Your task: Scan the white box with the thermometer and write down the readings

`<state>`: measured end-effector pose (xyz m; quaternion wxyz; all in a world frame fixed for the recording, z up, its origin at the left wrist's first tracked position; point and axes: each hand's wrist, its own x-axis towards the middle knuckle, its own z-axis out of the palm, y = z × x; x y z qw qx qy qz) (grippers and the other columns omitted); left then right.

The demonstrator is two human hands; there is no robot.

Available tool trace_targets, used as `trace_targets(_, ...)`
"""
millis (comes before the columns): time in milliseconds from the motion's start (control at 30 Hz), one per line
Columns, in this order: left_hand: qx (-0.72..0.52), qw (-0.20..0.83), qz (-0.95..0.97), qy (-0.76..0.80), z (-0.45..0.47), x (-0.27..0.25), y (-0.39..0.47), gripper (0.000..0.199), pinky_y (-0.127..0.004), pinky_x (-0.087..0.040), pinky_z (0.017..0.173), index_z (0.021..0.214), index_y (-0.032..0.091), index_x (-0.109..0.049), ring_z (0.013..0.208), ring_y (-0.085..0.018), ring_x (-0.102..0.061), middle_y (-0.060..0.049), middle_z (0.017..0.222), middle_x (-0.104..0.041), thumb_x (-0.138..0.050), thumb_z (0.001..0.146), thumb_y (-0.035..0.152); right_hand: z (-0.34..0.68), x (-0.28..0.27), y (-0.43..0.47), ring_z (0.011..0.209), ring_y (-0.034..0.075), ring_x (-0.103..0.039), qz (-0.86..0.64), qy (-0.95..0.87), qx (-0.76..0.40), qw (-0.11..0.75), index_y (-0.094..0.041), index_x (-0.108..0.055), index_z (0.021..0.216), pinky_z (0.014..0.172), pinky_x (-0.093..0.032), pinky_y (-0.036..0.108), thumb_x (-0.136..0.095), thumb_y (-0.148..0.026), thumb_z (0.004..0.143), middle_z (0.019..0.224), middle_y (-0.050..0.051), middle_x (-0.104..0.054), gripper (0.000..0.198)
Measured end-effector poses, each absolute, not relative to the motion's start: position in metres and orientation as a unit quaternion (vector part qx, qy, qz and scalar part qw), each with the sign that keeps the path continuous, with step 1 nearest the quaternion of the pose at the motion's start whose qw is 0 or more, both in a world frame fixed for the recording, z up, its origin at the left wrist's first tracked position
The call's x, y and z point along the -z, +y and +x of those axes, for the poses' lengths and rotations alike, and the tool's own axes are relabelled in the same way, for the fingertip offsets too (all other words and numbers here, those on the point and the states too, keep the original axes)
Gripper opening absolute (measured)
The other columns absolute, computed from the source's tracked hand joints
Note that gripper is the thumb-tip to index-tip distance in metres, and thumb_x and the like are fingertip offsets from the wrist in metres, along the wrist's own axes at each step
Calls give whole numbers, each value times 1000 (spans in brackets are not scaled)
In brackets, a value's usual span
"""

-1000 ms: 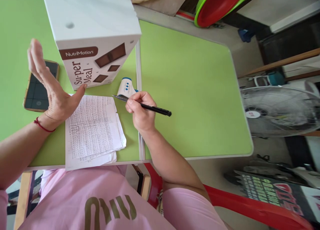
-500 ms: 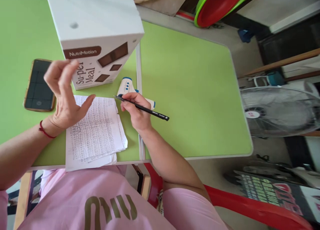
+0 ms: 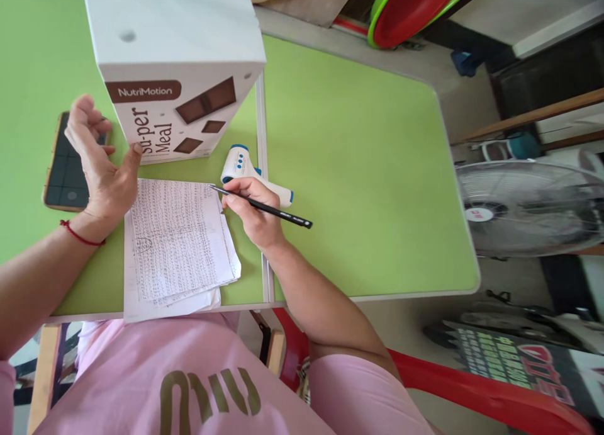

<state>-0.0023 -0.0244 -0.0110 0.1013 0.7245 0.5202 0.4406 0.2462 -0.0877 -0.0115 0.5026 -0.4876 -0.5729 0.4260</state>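
My right hand (image 3: 255,211) pinches a black pen (image 3: 264,206), its tip near the upper right corner of the handwritten sheets (image 3: 179,246). My left hand (image 3: 101,170) is open at the lower left edge of a white NutriMotion box (image 3: 174,32). Its thumb tip meets the box's front face, while the other fingers stay apart to the left, over part of a phone (image 3: 66,170) lying face up. Just beyond my right hand lies a white and blue infrared thermometer (image 3: 238,163), partly covered by that hand.
The green table (image 3: 358,170) has a metal seam (image 3: 264,233) running beside the papers. Past its right end stands a fan (image 3: 523,208). Red and green basins (image 3: 415,10) are at the back. A red chair (image 3: 472,388) is by my right arm.
My left hand has moved left and down from in front of the box, its thumb now at the box's edge. The box has shifted slightly left. The pen tip has moved slightly left and down.
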Motion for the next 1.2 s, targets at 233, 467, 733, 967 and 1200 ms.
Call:
trace_targets(233,-517,35,762,390,14,-7,-42,28,-36,-45,75,107,25,-44,86,-19,-52,-3,97,-49,-61,91,40,244,12,-88,56,9,-53,-515,-581,-391,494,-20,-59,79,52,-43,24,-64,-30,73,66,-4,-61,13)
trace_targets(467,-174,80,895,403,17,1,-45,55,-50,-45,87,117,14,-55,107,-37,-51,-18,116,-51,-74,80,50,239,16,-90,49,8,-45,-522,-618,-356,468,-20,-56,76,48,-39,24,-60,-29,74,57,-5,-54,10)
trace_targets(733,-145,100,889,423,17,2,-42,56,-50,-43,88,114,15,-61,105,-36,-50,-15,112,-54,-78,76,52,236,19,-88,49,9,-47,-527,-649,-283,469,-22,-55,71,50,-41,25,-58,-31,79,55,-5,-55,13)
trace_targets(967,-161,103,897,400,18,5,-43,49,-51,-43,89,119,19,-63,104,-36,-50,-14,113,-54,-77,79,45,237,22,-89,49,9,-47,-528,-655,-277,465,-21,-56,73,50,-41,25,-59,-30,80,57,-5,-56,12)
trace_targets(1200,-156,73,935,311,17,4,-47,26,-54,-43,86,116,29,-69,101,-33,-50,-14,116,-52,-52,97,32,236,21,-89,50,10,-48,-523,-678,-262,445,-22,-55,74,51,-42,26,-58,-31,81,59,-4,-58,12)
